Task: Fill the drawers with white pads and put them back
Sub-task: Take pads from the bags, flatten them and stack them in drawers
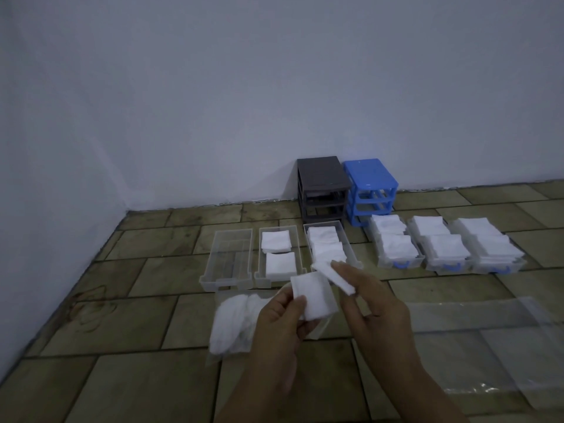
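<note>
Both hands work at the lower centre of the frame: the left hand (279,315) pinches a white pad (314,296) between thumb and fingers, and the right hand (370,303) pinches a second pad (334,277) just above and to the right of it, the two pads overlapping at one corner.

Largest of what surrounds them is the tiled floor (122,377), running to a pale wall. Against that wall, right of centre, stand a grey frame (322,187) and a blue frame (370,190), both with their slots bare. In front of them lie six clear drawers in a row: the far-left drawer (227,257) holds nothing, the next drawer (277,254) has two low stacks, the third drawer (328,239) looks nearly full, and the three blue-handled drawers (442,242) at the right are heaped. A plastic bag of pads (232,323) lies at the lower left of the hands, and clear sheeting (488,331) at the lower right.

To do this step well, I judge the pads should be squared up flat before being laid down, and set onto an existing stack rather than dropped, since they look soft, thin and light and would likely slide or fold. The emptier left drawers probably need them most.

The pads are square, matte white and slightly fluffy at the edges.
</note>
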